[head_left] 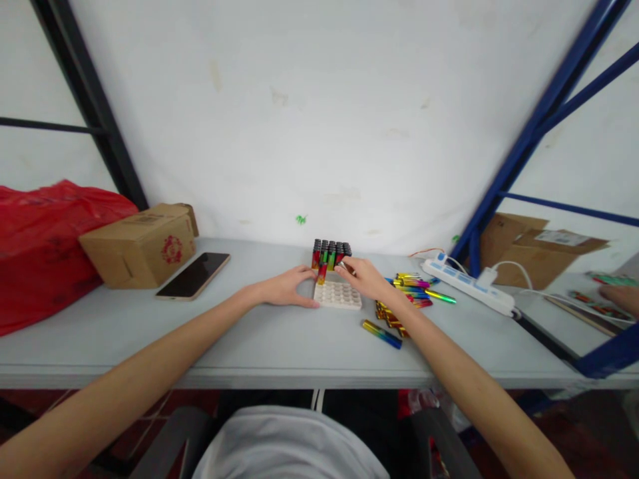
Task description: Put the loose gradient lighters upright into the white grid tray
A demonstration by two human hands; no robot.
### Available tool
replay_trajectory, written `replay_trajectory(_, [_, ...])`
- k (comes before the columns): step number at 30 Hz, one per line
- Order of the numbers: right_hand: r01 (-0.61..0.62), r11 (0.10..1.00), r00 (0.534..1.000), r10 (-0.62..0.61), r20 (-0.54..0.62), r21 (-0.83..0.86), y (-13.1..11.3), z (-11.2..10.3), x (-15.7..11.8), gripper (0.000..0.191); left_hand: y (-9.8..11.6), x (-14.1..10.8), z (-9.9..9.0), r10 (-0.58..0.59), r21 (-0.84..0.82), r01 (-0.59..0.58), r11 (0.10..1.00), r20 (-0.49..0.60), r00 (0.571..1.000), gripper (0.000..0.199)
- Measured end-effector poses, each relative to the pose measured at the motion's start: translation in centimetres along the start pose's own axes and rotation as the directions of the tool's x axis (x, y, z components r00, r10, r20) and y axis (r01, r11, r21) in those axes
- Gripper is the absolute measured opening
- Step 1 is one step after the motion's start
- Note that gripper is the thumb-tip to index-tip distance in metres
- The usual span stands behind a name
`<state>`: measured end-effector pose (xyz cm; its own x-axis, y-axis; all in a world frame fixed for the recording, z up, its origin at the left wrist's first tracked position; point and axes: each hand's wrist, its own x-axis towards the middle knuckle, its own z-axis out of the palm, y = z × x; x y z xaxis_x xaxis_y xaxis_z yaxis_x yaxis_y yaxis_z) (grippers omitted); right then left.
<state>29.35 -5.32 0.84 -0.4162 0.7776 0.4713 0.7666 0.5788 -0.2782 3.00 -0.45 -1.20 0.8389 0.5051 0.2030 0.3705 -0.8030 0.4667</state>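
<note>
A white tray with round hollows (338,295) lies on the table in front of me. In its back left corner stands a red-yellow shiny tube (322,273). My left hand (289,286) rests at the tray's left edge, thumb and fingers spread around that corner. Over the back right of the tray, my right hand (363,276) is closed with its fingertips pinched together; a small dark or shiny bit shows there, but its kind is unclear. Just behind the tray, several black-topped shiny tubes (331,254) stand upright in rows.
Loose shiny tubes (412,286) lie heaped right of the tray, with one yellow-blue tube (382,334) nearer me. A power strip (469,286) is farther right. Leftward are a phone (194,275), a cardboard box (142,246) and a red bag (50,253). Another person's hand (622,297) shows far right.
</note>
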Motion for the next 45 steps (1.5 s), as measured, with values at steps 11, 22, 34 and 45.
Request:
replay_trajectory(11, [-0.103, 0.985, 0.993, 0.109, -0.039, 0.136, -1.6, -0.5, -0.1, 0.046, -0.1, 0.0, 0.1, -0.014, 0.021, 0.014, 1.000, 0.000, 1.000, 0.071])
replay_trajectory(22, [-0.119, 0.984, 0.993, 0.114, 0.043, 0.134, -2.1, 1.9, 0.6, 0.032, -0.3, 0.1, 0.3, -0.018, 0.023, 0.018, 1.000, -0.001, 1.000, 0.075])
replay_trajectory(34, [-0.065, 0.985, 0.986, 0.087, 0.139, -0.161, -2.7, 1.9, 1.0, 0.035, -0.2, 0.2, 0.2, -0.016, 0.041, 0.016, 0.999, 0.007, 1.000, 0.076])
replay_trajectory(45, [-0.057, 0.997, 0.993, 0.062, 0.102, -0.052, -4.1, -5.9, -3.5, 0.038, 0.4, 0.3, -0.2, -0.011, 0.063, 0.009, 0.998, 0.035, 0.999, 0.074])
